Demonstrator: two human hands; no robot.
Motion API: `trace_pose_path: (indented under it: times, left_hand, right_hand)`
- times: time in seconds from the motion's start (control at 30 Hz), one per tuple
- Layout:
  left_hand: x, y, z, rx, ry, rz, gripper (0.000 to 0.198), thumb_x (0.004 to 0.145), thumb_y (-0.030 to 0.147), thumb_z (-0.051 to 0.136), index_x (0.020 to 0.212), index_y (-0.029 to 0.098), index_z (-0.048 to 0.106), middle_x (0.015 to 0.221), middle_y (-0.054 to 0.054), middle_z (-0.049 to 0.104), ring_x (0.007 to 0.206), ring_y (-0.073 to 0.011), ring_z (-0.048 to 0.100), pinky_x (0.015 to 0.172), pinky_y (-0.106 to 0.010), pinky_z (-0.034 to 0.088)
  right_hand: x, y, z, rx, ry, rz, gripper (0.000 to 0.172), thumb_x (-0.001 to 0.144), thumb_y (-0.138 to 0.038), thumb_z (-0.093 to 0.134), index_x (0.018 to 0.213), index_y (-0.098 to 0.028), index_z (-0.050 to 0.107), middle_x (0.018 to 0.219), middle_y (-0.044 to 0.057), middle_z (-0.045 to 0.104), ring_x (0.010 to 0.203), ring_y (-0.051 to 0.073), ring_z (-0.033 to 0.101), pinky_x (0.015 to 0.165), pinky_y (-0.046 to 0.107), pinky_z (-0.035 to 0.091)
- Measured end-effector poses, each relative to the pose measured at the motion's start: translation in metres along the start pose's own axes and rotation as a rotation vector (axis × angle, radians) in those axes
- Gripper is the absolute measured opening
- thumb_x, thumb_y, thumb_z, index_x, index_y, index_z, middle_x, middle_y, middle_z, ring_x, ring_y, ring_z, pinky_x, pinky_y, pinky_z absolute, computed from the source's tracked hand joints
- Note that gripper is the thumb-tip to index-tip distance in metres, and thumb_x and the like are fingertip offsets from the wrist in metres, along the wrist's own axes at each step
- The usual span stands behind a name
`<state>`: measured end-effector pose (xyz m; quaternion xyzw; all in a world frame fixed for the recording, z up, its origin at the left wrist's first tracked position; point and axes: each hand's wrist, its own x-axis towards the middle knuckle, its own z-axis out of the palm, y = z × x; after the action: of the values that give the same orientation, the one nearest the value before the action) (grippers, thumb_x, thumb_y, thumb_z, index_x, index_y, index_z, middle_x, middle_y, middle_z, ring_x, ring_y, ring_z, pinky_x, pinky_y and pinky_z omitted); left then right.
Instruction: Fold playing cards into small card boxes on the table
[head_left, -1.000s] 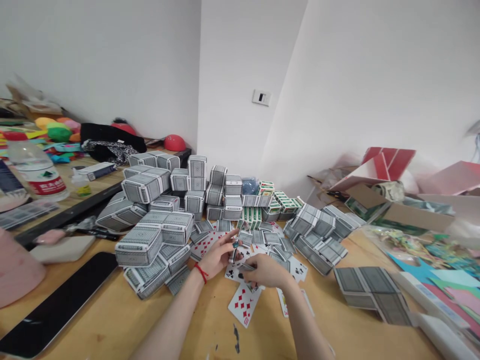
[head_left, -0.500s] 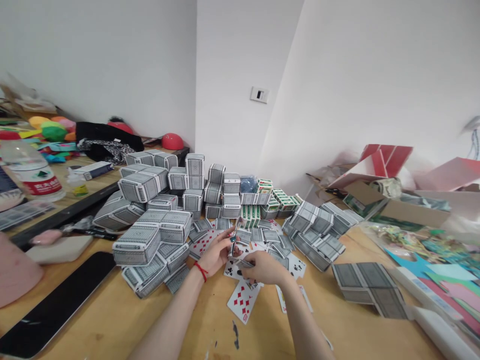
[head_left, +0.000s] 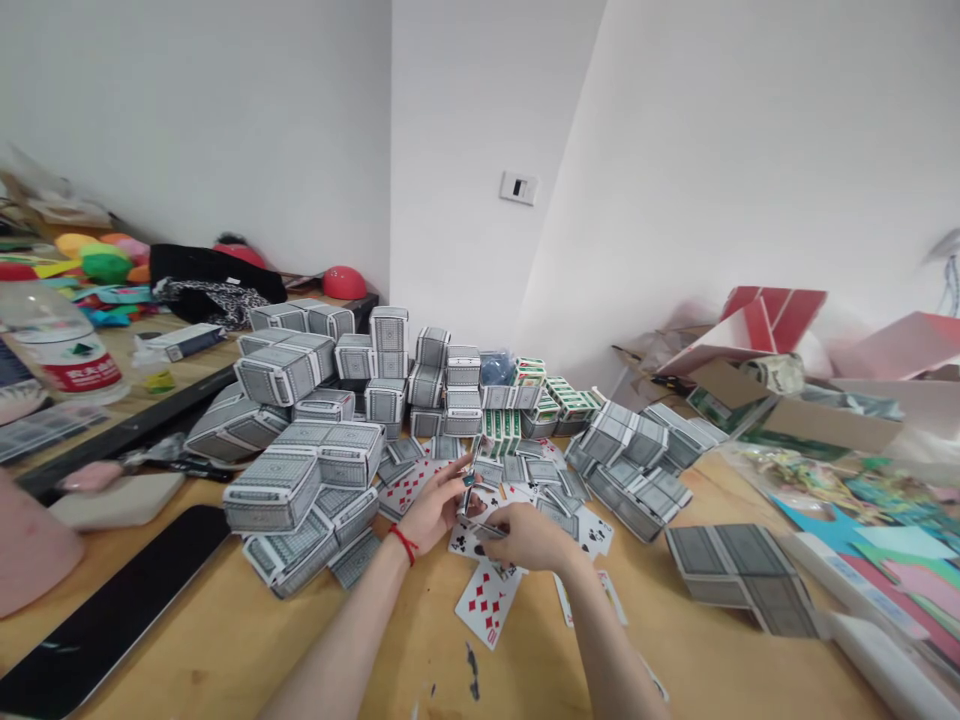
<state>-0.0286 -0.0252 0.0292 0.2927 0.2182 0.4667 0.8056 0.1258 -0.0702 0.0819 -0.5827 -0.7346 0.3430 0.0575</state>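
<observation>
My left hand [head_left: 429, 512], with a red string on the wrist, is closed round a playing card [head_left: 472, 482] seen nearly edge-on. Close beside it, my right hand [head_left: 531, 538] pinches another playing card [head_left: 489, 530], whose fingertip end is partly hidden. Under the hands lie loose cards, among them a face-up ten of diamonds [head_left: 489, 606] and a black-suited card [head_left: 597, 532]. Boxes folded from grey-backed cards [head_left: 271, 492] are stacked to the left of my hands. More joined card boxes [head_left: 630, 470] stand to the right.
A black phone-like slab [head_left: 120, 610] lies at the front left. A bottle [head_left: 71, 350] stands behind it. A flat card construction [head_left: 739, 570] and coloured paper [head_left: 900, 545] lie on the right, with an open carton [head_left: 825, 415] farther back. The wall rises behind the stacks.
Both hands stay almost in the same place, still holding their cards. The view has shifted very slightly; nothing else visibly moved.
</observation>
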Motion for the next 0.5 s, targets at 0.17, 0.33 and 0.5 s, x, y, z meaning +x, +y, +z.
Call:
trace_pose_path:
  times: [0.17,0.33,0.5]
  left_hand:
    - [0.0012,-0.0025,0.0002,0.045,0.011,0.012,0.048,0.069,0.010,0.062,0.114,0.020,0.050,0.085,-0.002,0.061,0.061,-0.0114,0.059,0.064,-0.030,0.050]
    - [0.0019,-0.0043,0.0002,0.049,0.017,0.009,0.049,0.068,0.010,0.062,0.115,0.021,0.050,0.085,-0.003,0.061,0.060,-0.0105,0.058,0.064,-0.029,0.049]
    - [0.0021,-0.0064,0.0038,0.015,0.022,0.003,0.046,0.069,0.012,0.059,0.113,0.021,0.050,0.085,-0.002,0.062,0.057,-0.0097,0.057,0.057,-0.025,0.046]
  right_hand:
    - [0.0004,0.0016,0.0002,0.127,-0.062,0.091,0.016,0.068,-0.020,0.050,0.075,-0.018,0.064,0.058,0.001,0.063,0.050,0.012,0.059,0.040,0.016,0.036]
    - [0.0023,0.0034,0.0023,0.128,-0.044,0.081,0.014,0.066,-0.018,0.051,0.072,-0.018,0.064,0.053,0.000,0.061,0.048,0.012,0.058,0.040,0.016,0.036]
    - [0.0047,0.0037,0.0061,0.088,-0.008,0.049,0.013,0.068,-0.019,0.050,0.067,-0.018,0.064,0.054,0.001,0.063,0.048,0.012,0.058,0.042,0.016,0.037]
